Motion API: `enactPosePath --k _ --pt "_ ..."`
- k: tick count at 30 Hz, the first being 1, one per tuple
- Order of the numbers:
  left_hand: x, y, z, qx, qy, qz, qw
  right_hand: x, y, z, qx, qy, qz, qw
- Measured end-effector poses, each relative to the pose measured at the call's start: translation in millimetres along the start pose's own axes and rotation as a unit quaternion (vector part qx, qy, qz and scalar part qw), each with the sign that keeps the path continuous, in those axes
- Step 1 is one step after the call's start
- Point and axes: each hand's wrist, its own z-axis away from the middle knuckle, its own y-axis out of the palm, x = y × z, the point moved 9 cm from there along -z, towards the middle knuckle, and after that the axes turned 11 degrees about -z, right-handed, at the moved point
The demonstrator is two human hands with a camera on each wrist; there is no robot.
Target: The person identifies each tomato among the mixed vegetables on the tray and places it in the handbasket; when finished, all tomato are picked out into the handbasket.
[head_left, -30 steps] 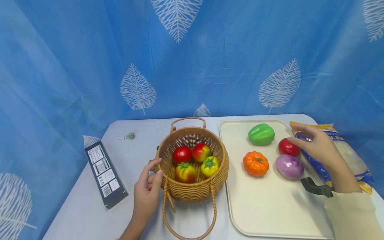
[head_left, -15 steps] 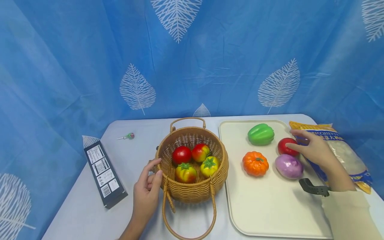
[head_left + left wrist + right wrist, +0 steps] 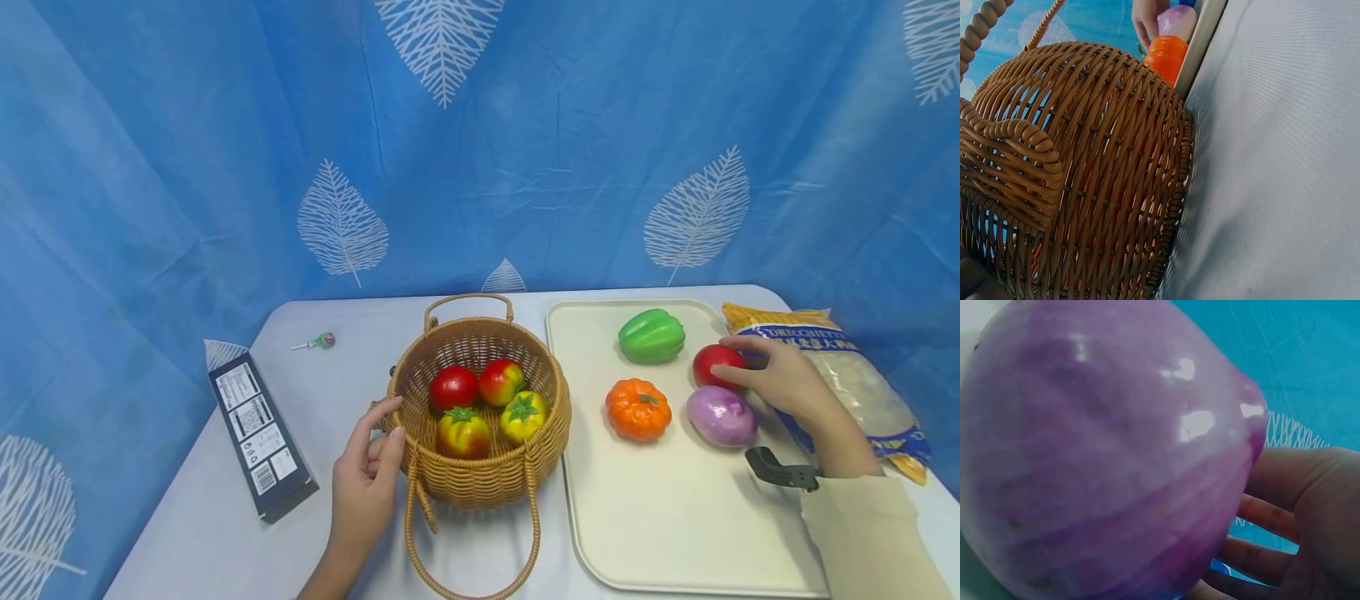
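On the beige tray (image 3: 675, 517) my right hand (image 3: 783, 375) holds a round red fruit (image 3: 716, 367), thumb in front and fingers behind. Touching that fruit is a purple onion (image 3: 722, 417), which fills much of the right wrist view and hides the fingertips there. An orange pumpkin (image 3: 638, 410) and a green bell pepper (image 3: 651, 337) lie farther left. With curled index finger and thumb, my left hand (image 3: 365, 483) holds the left rim of a wicker basket (image 3: 480, 483). Inside sit a red fruit (image 3: 453, 387), a red-yellow fruit (image 3: 501, 381) and two yellow-red tomatoes (image 3: 463, 433).
A dark box (image 3: 264, 437) with white labels lies on the left of the white table, and a lollipop (image 3: 318, 341) behind it. At the tray's right edge lies a pasta bag (image 3: 855, 375). One basket handle (image 3: 474, 596) hangs toward the front.
My right hand has come down and left onto the red fruit, its fingers closing around it. The left hand and the basket have kept their places.
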Motion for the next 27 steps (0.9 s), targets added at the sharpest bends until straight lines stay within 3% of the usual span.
enactPosePath --k 11,27 --pt "-1.4 0.3 -0.2 0.005 -0.005 0.001 1.0 6 -9 5.5 -0.02 0.003 0.013 0.9997" --pt "-1.8 -0.3 -0.6 0.002 -0.009 -0.001 1.0 62 -26 24.4 -0.087 -0.057 -0.01 0.9945"
